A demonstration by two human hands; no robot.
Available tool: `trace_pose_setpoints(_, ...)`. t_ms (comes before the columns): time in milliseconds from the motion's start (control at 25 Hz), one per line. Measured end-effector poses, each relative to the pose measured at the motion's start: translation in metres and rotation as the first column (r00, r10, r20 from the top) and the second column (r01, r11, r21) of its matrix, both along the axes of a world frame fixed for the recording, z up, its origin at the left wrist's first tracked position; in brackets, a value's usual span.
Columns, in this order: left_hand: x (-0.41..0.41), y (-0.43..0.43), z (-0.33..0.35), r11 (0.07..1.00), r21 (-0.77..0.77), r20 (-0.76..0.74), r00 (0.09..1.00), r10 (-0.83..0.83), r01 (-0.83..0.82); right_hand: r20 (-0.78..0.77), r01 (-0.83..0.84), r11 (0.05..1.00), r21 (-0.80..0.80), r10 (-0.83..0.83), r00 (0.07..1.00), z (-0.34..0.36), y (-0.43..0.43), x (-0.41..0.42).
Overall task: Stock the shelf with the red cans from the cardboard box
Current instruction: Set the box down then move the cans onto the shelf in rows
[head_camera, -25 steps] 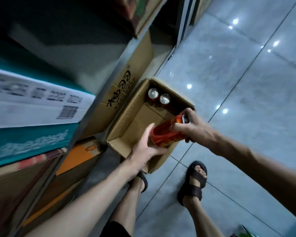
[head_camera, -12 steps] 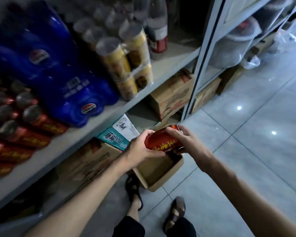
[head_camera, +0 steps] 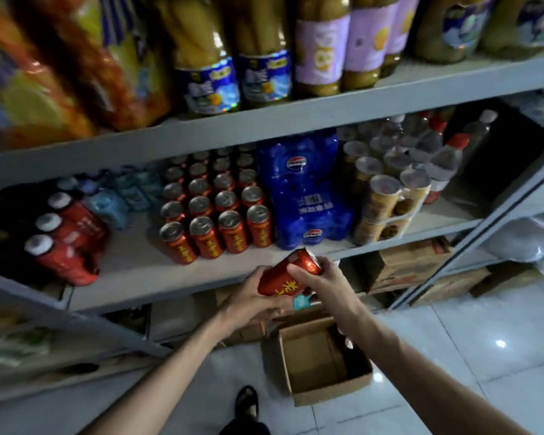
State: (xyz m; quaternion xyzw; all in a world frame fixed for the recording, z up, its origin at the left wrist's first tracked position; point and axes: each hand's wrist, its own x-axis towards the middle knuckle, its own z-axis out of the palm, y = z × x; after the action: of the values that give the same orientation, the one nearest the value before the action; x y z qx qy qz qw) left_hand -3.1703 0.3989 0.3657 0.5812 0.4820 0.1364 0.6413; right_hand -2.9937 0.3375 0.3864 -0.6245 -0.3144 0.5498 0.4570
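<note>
1. One can (head_camera: pixel 288 276) is grasped by both hands: the left hand (head_camera: pixel 252 301) is wrapped round its base end, the right hand (head_camera: pixel 324 287) round its top end. Neither is released.
2. The can is held tilted, lid pointing far-right, in the air at the near edge of the shelf (head_camera: pixel 145 271), above the box (head_camera: pixel 324 362) on the floor.
3. Step judged: placing. The can should be turned upright first, then set base-flat on the bare strip in front of the stocked cans (head_camera: pixel 215 215), in line with a column.
4. One hand would be enough for the set-down. Grip is best kept on the side wall, not the lid, so neighbours are not knocked.
5. A slide back until the front row is touched is advised. The blue pack (head_camera: pixel 305 196) on the right should be cleared.
6. Can: thin metal cylinder, glossy red, yellow print, silver lid. Smooth, likely slippery, easily dented.
7. Shelf: flat grey board, hard. Box: brown corrugated card, top open. Its contents cannot be told.
</note>
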Motion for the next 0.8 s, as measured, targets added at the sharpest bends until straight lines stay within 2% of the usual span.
trace_pose_setpoints(120, -0.057, 0.019, -0.003, 0.98, 0.143, -0.024, 0.99, 0.142, -0.137, 0.291, -0.119, 0.982, 0.146, 0.072, 0.954, 0.005, 0.045, -0.063)
trace_pose_setpoints(240, -0.109, 0.045, -0.018, 0.927, 0.27, -0.023, 0.96, 0.278, -0.262, 0.579, -0.308, 0.915, 0.262, 0.106, 0.808, 0.001, 0.086, -0.122)
trace_pose_setpoints(360, -0.148, 0.062, -0.037, 0.873, 0.438, -0.274, 0.893, 0.358, -0.215, 0.775, -0.408, 0.872, 0.269, 0.055, 0.63, -0.018, 0.109, -0.162)
trace_pose_setpoints(440, -0.161, 0.069, -0.049, 0.859, 0.481, -0.343, 0.864, 0.369, -0.176, 0.848, -0.44, 0.859, 0.261, 0.013, 0.529, -0.032, 0.117, -0.178)
trace_pose_setpoints(600, -0.167, 0.086, -0.064, 0.855, 0.502, -0.374, 0.859, 0.349, -0.129, 0.936, -0.487, 0.84, 0.239, -0.067, 0.345, -0.047, 0.138, -0.194)
trace_pose_setpoints(800, -0.167, 0.094, -0.071, 0.868, 0.478, -0.418, 0.835, 0.358, -0.133, 0.944, -0.496, 0.849, 0.182, -0.009, 0.33, -0.064, 0.145, -0.195)
